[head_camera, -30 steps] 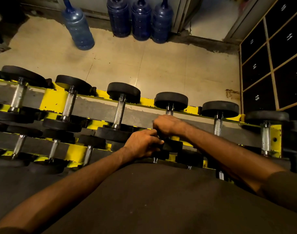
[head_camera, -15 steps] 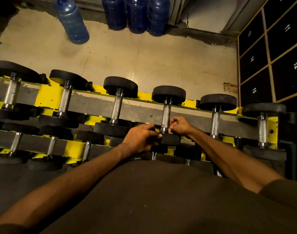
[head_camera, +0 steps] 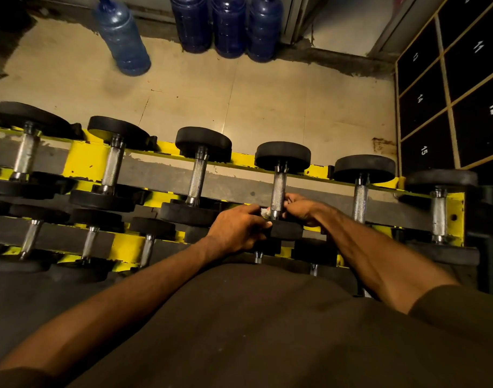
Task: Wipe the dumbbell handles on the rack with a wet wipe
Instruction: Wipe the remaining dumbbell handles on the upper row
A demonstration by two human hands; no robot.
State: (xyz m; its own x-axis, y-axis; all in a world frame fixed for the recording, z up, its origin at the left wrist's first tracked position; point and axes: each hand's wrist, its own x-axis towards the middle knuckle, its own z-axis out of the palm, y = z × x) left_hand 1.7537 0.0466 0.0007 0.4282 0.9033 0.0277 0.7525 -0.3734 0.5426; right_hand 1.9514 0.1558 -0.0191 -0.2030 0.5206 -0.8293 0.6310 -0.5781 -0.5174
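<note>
Dim gym corner: tiled floor (head_camera: 183,102), blue water jugs (head_camera: 228,26) by wall, numbered lockers (head_camera: 449,107) at right.

Head view: yellow rack (head_camera: 83,163) carried row of dumbbells. Fourth handle (head_camera: 278,186) from left was one in work. Left hand (head_camera: 239,228) gripped near plate (head_camera: 288,230), fingers curled over it, steadying. Right hand (head_camera: 304,210) had fingers wrapped round handle's near end. White scrap of wet wipe (head_camera: 265,212) peeked out just beside handle, touching it.

Best approach, as judged: keep wipe wrapped full round knurling, twist while sliding toward far plate, left hand stopping any roll.

Yellow two-tier rack (head_camera: 85,163), black dumbbells (head_camera: 197,175) in rows across it.
</note>
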